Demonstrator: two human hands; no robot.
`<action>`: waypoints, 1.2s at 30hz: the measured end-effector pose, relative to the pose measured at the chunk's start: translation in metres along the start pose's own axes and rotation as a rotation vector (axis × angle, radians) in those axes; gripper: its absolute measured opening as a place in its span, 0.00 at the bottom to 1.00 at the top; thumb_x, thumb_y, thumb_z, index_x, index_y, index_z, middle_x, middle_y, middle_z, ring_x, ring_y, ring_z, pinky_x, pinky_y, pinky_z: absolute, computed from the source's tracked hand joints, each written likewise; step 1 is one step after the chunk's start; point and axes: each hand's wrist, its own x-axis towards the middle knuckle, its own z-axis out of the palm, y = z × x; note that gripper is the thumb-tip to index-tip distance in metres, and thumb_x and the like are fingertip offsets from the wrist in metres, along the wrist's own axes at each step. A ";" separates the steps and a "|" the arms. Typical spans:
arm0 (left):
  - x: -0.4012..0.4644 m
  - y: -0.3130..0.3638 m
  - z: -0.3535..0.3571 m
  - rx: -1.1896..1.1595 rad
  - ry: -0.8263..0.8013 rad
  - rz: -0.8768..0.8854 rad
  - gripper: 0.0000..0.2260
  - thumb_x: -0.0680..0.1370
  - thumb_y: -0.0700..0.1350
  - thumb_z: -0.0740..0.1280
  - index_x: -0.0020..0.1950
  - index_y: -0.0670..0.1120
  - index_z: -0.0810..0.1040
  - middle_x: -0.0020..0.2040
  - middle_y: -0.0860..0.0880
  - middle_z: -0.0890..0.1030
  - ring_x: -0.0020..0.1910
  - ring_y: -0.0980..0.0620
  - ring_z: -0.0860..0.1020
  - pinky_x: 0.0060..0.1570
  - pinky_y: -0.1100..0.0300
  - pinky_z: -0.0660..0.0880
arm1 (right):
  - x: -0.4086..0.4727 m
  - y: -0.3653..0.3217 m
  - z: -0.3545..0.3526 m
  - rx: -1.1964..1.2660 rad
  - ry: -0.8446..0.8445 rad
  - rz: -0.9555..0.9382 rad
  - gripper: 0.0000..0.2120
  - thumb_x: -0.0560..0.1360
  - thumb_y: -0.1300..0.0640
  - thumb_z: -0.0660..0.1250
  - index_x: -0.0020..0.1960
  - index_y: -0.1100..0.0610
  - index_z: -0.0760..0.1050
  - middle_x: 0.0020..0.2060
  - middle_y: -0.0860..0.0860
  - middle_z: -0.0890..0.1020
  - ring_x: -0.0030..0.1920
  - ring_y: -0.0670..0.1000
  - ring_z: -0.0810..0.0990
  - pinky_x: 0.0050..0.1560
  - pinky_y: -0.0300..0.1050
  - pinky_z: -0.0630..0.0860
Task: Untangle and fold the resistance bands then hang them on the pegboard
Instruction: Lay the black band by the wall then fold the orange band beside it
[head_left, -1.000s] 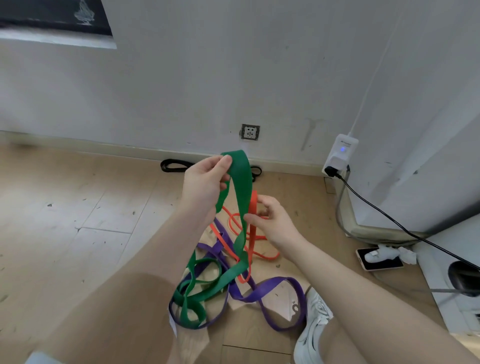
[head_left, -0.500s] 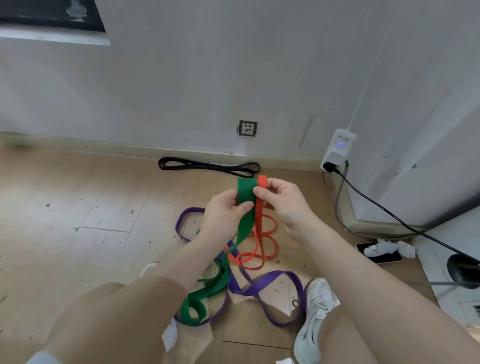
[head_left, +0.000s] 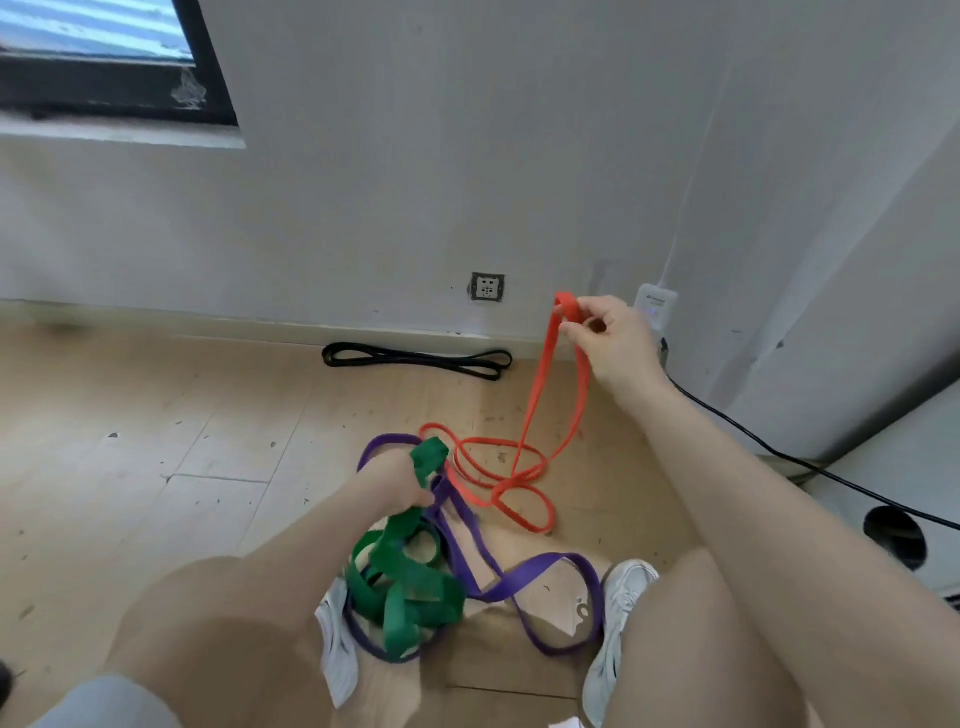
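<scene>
My right hand (head_left: 613, 340) pinches the top of the thin orange band (head_left: 540, 405) and holds it up high on the right; its lower loops still lie coiled on the floor. My left hand (head_left: 397, 480) is low in the middle, shut on the wide green band (head_left: 410, 582), which hangs down in a bunched pile between my feet. A purple band (head_left: 540, 569) lies on the floor, threaded under the green pile and past my left hand. A black band (head_left: 415, 358) lies flat by the skirting board. No pegboard is in view.
Wooden floor with a grey wall ahead bearing a socket (head_left: 487, 286). A white plug adapter (head_left: 655, 304) with a black cable (head_left: 769, 441) runs along the right. My white shoes (head_left: 613, 623) flank the bands. A dark window frame (head_left: 208, 67) is upper left.
My hands have parted: the right one lifted the orange band up and to the right, the left one dropped low with the green band. The camera view tilted upward.
</scene>
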 end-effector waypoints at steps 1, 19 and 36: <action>-0.001 0.004 -0.002 -0.064 0.048 0.052 0.22 0.75 0.45 0.68 0.66 0.40 0.68 0.55 0.43 0.77 0.55 0.46 0.77 0.48 0.58 0.75 | -0.001 -0.010 -0.001 0.089 -0.040 -0.001 0.09 0.74 0.62 0.67 0.50 0.51 0.79 0.40 0.49 0.77 0.38 0.45 0.73 0.42 0.37 0.72; -0.047 0.085 -0.060 -0.729 0.458 0.712 0.07 0.77 0.42 0.65 0.51 0.51 0.80 0.45 0.55 0.83 0.45 0.62 0.80 0.47 0.71 0.75 | -0.023 -0.034 -0.009 0.352 -0.363 -0.090 0.13 0.75 0.61 0.66 0.40 0.44 0.81 0.54 0.45 0.79 0.54 0.46 0.79 0.57 0.41 0.74; 0.013 0.064 -0.034 -1.007 0.268 0.546 0.11 0.79 0.45 0.61 0.61 0.51 0.75 0.54 0.52 0.81 0.54 0.56 0.79 0.54 0.61 0.76 | 0.008 -0.023 0.042 0.552 -0.190 0.009 0.13 0.77 0.64 0.62 0.49 0.47 0.78 0.40 0.47 0.81 0.40 0.44 0.79 0.40 0.34 0.75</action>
